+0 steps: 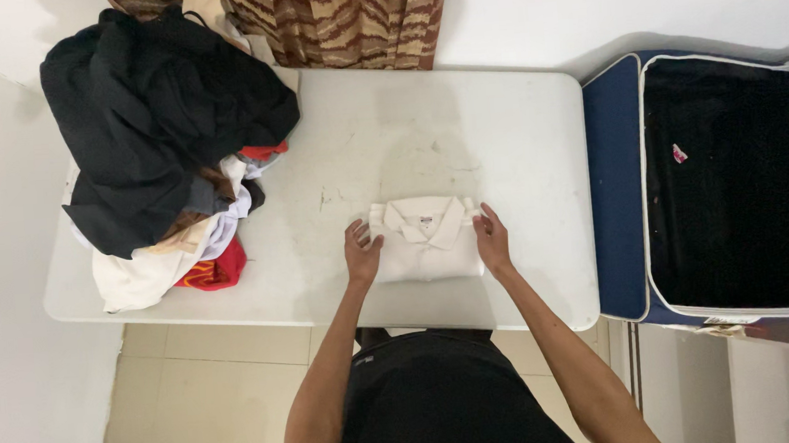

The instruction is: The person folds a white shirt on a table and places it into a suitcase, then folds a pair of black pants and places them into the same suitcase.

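Observation:
A white collared shirt, folded into a neat rectangle with its collar up, lies on the white table near the front edge. My left hand rests on the shirt's left edge, fingers spread flat. On the right edge sits my right hand, pressing there in the same way. Neither hand grips the cloth; both lie against its sides.
A tall heap of clothes, mostly black with white, red and brown pieces, fills the table's left end. An open blue suitcase with a black lining stands right of the table. A striped brown curtain hangs behind.

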